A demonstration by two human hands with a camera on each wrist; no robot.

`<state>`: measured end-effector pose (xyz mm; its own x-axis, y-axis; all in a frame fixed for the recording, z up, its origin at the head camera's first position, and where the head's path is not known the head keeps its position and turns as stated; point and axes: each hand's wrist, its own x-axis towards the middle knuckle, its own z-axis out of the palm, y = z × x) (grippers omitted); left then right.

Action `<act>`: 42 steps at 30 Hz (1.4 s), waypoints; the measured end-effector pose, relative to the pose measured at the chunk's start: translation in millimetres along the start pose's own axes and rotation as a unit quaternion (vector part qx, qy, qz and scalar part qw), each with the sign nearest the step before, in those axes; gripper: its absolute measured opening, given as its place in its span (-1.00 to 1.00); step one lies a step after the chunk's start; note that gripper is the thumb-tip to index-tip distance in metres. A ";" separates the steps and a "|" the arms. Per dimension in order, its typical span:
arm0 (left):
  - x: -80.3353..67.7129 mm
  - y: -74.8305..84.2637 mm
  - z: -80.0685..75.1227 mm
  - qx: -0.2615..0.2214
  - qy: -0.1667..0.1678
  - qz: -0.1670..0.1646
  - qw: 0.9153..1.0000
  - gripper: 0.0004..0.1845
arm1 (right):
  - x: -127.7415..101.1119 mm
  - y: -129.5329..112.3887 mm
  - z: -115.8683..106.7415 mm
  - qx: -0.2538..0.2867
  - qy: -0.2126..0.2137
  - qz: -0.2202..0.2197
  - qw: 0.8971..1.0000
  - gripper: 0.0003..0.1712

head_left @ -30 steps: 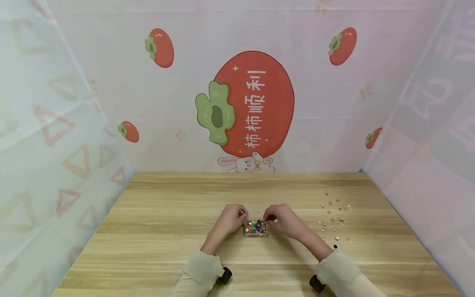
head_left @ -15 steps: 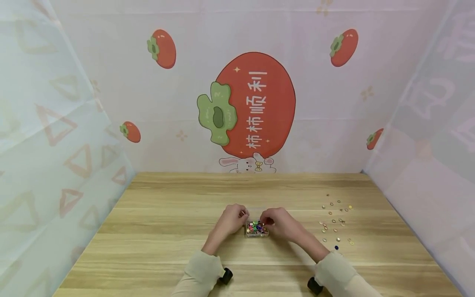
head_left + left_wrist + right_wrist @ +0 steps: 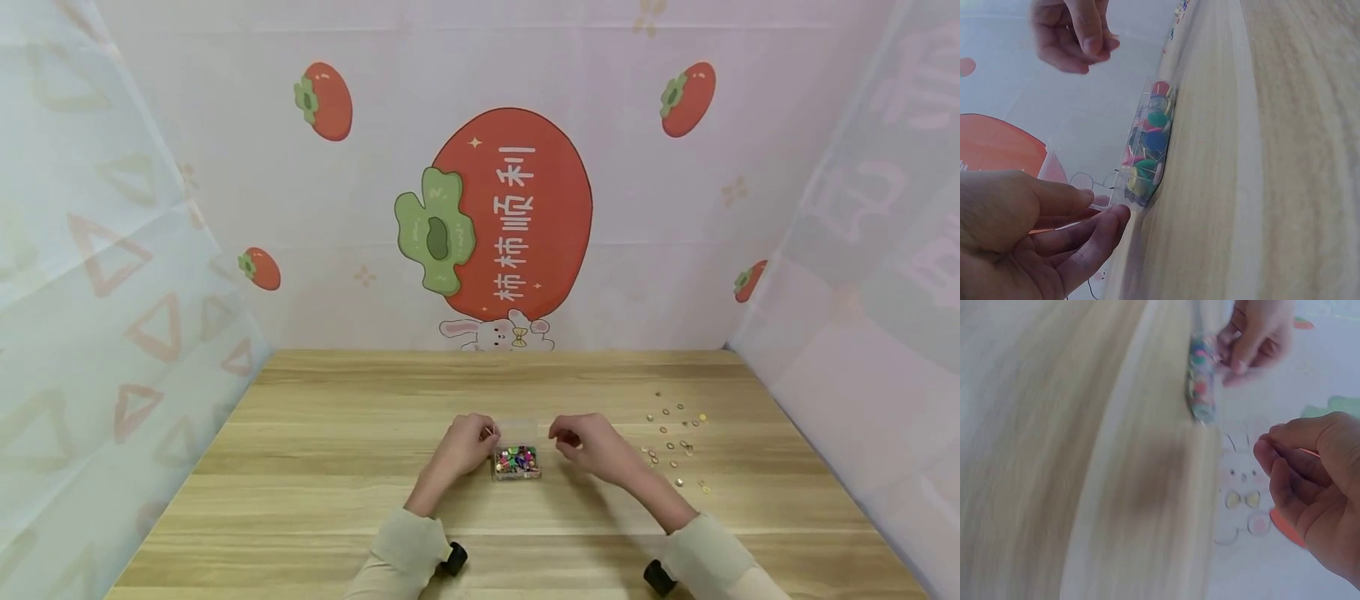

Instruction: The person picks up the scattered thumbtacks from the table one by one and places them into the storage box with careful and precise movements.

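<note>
1. A small clear box [image 3: 517, 461] filled with coloured push pins [image 3: 1150, 140] sits on the wooden table [image 3: 315, 467], at lower centre of the head view.
2. The left hand [image 3: 468, 442] rests its fingertips [image 3: 1113, 219] against the box's left end, apparently to steady it; the fingers lie fairly straight and grip nothing.
3. The right hand [image 3: 588, 442] is held just right of the box and clear of it, fingers curled with thumb and forefinger [image 3: 1272, 453] pinched. Whether a pin lies between them cannot be told.
4. Loose round tacks [image 3: 675, 442] are scattered at the right of the frame, near the right hand and well apart from the box.
5. Bare wood lies left of and beyond the box; printed cloth walls [image 3: 120, 250] bound the table's left, right and far edges.
</note>
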<state>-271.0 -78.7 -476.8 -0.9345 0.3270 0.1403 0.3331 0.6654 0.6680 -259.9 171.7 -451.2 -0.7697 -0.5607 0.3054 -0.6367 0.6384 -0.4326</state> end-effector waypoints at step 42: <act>-0.2 0.5 -0.8 -0.004 -0.007 -0.009 1.000 -0.88 | -94.3 70.7 -46.5 -0.046 -0.077 0.079 0.993 -0.72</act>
<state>-270.8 -79.0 -475.9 -0.9387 0.3243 0.1173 0.3145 0.6658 0.6766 -234.5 294.2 -471.1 -0.8489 -0.5184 0.1035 -0.5150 0.7669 -0.3829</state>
